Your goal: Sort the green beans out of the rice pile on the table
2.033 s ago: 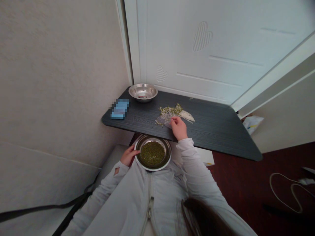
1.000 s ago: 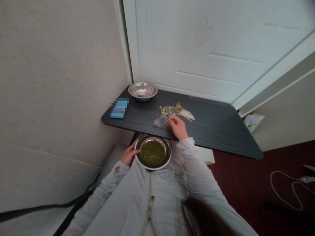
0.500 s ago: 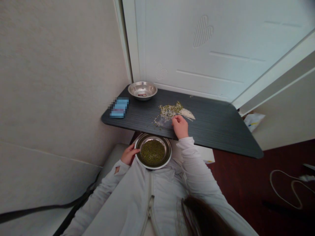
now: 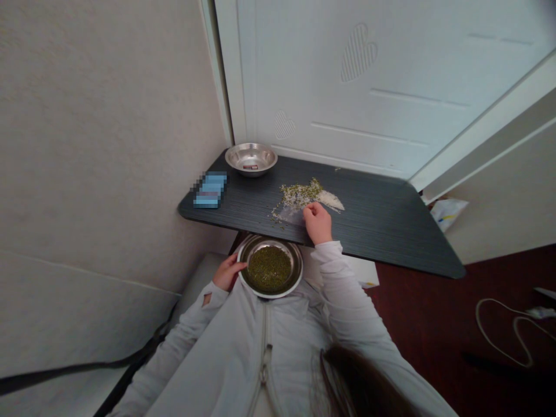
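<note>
Clear plastic [image 4: 292, 216] is pinched by the right hand [image 4: 318, 223], fingers curled (left hand [image 4: 226, 273] clasping a bowl [image 4: 297, 263]).

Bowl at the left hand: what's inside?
Green grains, paler in spots, lie in the bowl that the left hand holds. Whatever lies beneath them is covered and can't be seen.

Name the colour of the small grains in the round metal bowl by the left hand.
The small grains are mostly green, shown best in the head view.
</note>
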`<state>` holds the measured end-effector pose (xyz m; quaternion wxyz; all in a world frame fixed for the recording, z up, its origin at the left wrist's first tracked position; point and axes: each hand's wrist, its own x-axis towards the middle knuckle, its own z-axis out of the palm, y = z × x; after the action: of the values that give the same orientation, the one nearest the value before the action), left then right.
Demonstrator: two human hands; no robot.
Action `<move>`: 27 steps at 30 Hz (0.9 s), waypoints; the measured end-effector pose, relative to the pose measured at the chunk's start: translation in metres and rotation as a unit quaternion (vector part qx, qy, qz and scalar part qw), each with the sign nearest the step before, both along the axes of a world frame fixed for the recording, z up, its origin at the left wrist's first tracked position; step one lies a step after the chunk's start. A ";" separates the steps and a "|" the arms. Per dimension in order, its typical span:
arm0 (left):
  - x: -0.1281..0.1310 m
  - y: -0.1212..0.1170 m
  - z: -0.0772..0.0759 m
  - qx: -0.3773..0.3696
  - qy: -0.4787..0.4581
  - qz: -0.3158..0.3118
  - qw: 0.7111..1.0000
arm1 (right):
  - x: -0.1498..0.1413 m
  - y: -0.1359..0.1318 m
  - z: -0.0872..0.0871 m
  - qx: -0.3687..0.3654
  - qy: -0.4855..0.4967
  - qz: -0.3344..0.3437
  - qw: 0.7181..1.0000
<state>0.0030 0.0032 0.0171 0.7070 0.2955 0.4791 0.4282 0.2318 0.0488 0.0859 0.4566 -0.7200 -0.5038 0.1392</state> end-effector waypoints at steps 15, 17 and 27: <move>-0.001 0.001 -0.003 0.007 0.008 -0.001 1.000 | -0.001 0.000 0.002 0.006 -0.016 -0.012 1.000; -0.001 0.000 -0.002 0.006 0.006 -0.004 1.000 | 0.000 0.001 0.001 0.010 -0.010 -0.006 1.000; -0.001 0.000 -0.002 0.012 0.013 -0.010 1.000 | 0.001 0.002 -0.004 0.000 -0.020 0.022 1.000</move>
<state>0.0023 0.0036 0.0151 0.7014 0.3142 0.4799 0.4231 0.2331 0.0511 0.0823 0.4430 -0.7114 -0.5286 0.1349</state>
